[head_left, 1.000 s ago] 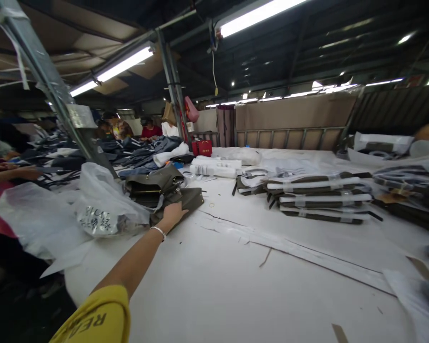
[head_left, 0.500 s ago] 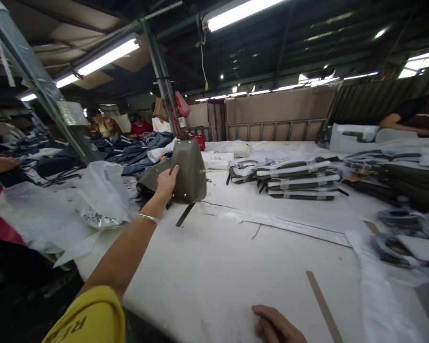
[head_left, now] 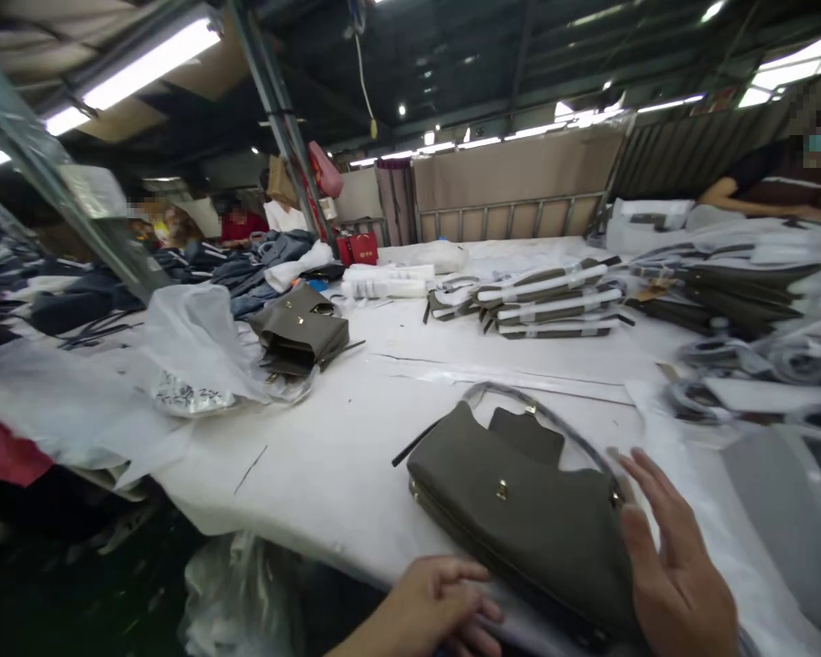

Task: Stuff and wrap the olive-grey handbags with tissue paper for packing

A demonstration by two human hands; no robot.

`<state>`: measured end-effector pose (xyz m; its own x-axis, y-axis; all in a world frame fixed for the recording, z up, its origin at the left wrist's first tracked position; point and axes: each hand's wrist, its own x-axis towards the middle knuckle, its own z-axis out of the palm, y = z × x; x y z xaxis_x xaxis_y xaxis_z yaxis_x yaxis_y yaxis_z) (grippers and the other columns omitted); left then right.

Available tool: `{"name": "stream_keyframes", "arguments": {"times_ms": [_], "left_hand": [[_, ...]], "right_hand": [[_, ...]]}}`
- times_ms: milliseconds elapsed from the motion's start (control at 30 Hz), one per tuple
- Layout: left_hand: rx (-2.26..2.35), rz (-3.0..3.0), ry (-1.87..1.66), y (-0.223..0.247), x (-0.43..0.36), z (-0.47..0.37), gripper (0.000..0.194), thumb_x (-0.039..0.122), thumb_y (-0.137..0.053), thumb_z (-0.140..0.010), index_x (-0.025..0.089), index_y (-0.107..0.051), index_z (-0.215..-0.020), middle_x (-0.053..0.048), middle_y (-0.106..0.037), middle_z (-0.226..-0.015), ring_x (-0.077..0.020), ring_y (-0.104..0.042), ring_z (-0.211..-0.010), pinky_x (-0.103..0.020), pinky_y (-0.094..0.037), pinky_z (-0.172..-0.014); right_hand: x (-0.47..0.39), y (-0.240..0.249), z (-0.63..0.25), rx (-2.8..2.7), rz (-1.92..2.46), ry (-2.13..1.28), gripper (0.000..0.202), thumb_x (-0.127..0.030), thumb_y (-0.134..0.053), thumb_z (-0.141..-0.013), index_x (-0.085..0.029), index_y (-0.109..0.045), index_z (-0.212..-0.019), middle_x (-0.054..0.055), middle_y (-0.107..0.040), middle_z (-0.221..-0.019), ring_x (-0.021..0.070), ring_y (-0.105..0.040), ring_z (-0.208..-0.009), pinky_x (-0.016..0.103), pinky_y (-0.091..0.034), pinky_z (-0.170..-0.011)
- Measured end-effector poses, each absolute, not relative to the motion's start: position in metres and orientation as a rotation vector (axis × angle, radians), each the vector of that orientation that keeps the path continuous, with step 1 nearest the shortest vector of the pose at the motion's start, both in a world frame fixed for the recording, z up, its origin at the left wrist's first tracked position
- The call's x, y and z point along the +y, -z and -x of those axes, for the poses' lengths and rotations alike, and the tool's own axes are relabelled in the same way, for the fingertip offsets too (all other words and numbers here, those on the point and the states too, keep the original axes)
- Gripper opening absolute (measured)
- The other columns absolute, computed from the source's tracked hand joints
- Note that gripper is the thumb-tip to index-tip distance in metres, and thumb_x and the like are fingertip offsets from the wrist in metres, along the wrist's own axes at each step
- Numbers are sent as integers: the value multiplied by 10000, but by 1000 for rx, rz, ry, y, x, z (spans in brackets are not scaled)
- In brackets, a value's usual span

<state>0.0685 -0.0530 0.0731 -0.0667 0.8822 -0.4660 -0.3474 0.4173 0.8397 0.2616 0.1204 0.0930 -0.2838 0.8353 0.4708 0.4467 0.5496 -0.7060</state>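
A dark olive handbag [head_left: 520, 497] lies on the white table in front of me, its flap raised and a small gold clasp on its front. Its wrapped handle [head_left: 554, 415] arches over the far side. At the bag's right end is my right hand [head_left: 680, 561], fingers stretched out, close against the side; I cannot tell whether it presses on it. Beside the near lower edge, my left hand [head_left: 444, 602] has its fingers apart and loosely bent, holding nothing visible. A second olive handbag [head_left: 305, 328] rests farther left, its mouth gaping.
Clear plastic bags [head_left: 192, 347] spread over the table's left side. Stacked olive bag pieces with white wrapping [head_left: 554, 301] stand at the back, with more piles [head_left: 739, 283] to the right. A red box [head_left: 358, 248] sits far back. A co-worker's arm [head_left: 722, 196] shows at far right.
The bag my left hand was gripping at the far left now lies close in front of me. That hand has let go and come nearer; my right hand has opened beside the bag. The view has shifted.
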Motion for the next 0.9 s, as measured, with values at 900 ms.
{"name": "stream_keyframes", "arguments": {"times_ms": [900], "left_hand": [[1868,-2538,-341,-98,-18,-3,743,463,-674,-849,297,-353,-1498,-86,-439,-1521,-335,-427,-1387,-576,-326,-1141]], "right_hand": [[102,-96,-250,-2839,550,-204,843,-382,-745,-811,-242,-324,-1528,112,-412,-1535,325,-366,-1418,542,-331,-1150]]}}
